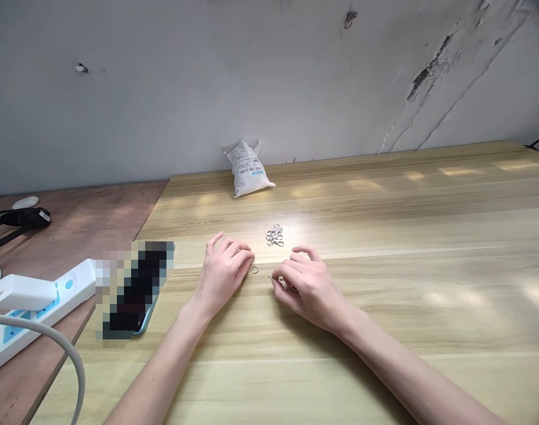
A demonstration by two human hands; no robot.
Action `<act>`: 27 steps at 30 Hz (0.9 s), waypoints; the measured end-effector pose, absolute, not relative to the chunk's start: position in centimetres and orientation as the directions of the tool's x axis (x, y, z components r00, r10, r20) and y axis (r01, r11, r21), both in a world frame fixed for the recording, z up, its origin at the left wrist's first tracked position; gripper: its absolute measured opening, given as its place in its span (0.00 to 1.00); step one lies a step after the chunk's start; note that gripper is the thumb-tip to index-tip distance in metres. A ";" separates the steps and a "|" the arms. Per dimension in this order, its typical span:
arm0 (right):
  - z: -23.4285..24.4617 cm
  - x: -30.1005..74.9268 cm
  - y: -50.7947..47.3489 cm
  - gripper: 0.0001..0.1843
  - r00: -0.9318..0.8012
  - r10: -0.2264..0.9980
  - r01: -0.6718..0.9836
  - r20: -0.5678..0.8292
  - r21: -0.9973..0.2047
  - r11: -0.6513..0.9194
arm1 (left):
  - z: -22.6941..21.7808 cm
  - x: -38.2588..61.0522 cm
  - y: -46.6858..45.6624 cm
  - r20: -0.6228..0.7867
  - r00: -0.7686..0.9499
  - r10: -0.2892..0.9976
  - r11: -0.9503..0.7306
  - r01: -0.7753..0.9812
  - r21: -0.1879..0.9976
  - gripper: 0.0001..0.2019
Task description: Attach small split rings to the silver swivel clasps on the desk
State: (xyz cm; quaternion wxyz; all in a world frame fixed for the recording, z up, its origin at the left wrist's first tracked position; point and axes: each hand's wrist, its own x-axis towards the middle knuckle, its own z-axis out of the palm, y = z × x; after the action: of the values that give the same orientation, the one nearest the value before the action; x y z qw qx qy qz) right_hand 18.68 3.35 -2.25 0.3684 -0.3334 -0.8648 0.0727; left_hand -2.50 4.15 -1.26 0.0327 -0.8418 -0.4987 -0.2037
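Note:
My left hand (225,268) rests on the wooden table with its fingers loosely bent and partly spread, nothing visible in them. Just right of its fingertips lies a small metal ring (255,269). Thumb and index finger of my right hand (305,284) are pinched on a small metal clasp (275,278), mostly covered by the fingers. More metal bits (291,289) show under that palm; whether they are held or lie on the table I cannot tell. Beyond both hands sits a little heap of silvery metal clasps (275,236).
A white plastic package (250,171) with a printed label leans near the grey wall. To the left lies a phone (140,289), its screen pixelated. A white power strip (74,283) with a plugged-in charger (23,290) and a grey cable (77,360) occupies the left edge.

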 end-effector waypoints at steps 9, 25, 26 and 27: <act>-2.0 18.9 3.4 0.08 -0.457 0.640 0.499 0.618 -0.418 0.759 | -1.1 -1.9 3.4 0.364 0.356 0.861 -0.485 0.789 0.377 0.04; -2.2 19.5 4.2 0.06 -0.255 0.834 0.447 0.489 -0.705 0.551 | -1.0 -2.1 3.3 0.346 0.376 0.860 -0.495 0.782 0.380 0.06; -2.2 19.5 4.2 0.06 -0.246 0.842 0.443 0.480 -0.717 0.539 | -0.9 -2.1 3.2 0.345 0.391 0.853 -0.507 0.775 0.376 0.06; -2.2 19.5 4.2 0.06 -0.242 0.846 0.438 0.474 -0.725 0.531 | -0.9 -2.2 3.2 0.342 0.415 0.843 -0.526 0.768 0.366 0.05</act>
State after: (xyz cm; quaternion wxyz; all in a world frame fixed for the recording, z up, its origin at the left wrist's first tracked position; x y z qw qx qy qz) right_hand 19.50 4.22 -2.19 0.4444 -0.4261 -0.7538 0.2297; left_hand -2.15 3.21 -0.86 -0.0763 -0.8376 -0.4808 -0.2481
